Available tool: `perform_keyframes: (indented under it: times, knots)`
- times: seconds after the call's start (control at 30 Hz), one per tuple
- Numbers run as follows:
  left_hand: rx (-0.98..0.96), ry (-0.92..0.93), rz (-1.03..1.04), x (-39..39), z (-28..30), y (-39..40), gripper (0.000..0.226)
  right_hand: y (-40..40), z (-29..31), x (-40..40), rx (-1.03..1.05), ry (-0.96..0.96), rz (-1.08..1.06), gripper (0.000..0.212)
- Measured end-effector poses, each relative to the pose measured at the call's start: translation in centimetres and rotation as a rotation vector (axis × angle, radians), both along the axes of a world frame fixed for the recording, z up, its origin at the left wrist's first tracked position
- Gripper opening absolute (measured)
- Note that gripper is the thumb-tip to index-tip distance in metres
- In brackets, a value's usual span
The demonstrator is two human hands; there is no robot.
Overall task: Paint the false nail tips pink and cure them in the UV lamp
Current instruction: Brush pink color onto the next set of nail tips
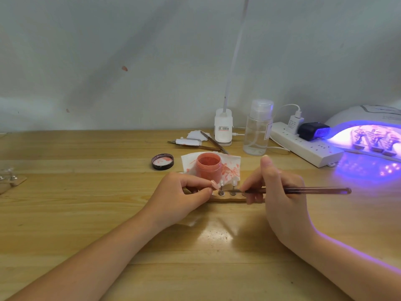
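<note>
Two clear false nail tips (222, 184) stand upright on small pegs in a wooden holder (230, 199) just in front of the open pink jar (209, 167). The left hand (178, 197) pinches the holder's end beside them; the right hand (280, 187) grips a brush (303, 190) lying level, its tip seemingly at the pegs. The UV lamp (368, 131) glows violet far right.

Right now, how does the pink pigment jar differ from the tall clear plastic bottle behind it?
The pink pigment jar is short, opaque-looking and open, its black lid lying to its left; the tall clear plastic bottle is see-through and capped. The jar stands on a stained white tissue, the bottle on the bare wooden table. Both stand upright.
</note>
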State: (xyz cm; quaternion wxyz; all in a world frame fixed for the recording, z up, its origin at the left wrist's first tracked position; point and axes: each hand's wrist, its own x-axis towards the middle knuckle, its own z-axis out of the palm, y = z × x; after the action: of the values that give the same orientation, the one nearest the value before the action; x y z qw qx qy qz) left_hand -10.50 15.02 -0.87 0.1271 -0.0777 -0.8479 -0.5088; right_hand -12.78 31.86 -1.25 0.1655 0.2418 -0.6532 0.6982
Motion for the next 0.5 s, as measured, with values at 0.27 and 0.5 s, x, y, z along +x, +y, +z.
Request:
perform_keyframes:
  times: [0.27, 0.5]
  knots:
    - [0.091, 0.027, 0.009, -0.26, 0.02, -0.32, 0.032, 0.27, 0.55, -0.32, -0.049, 0.013, -0.03, 0.04]
    - [0.108, 0.068, -0.031, -0.56, 0.0, -0.41, 0.03, 0.38, 0.27, -0.89, 0.134, 0.074, -0.095, 0.035]
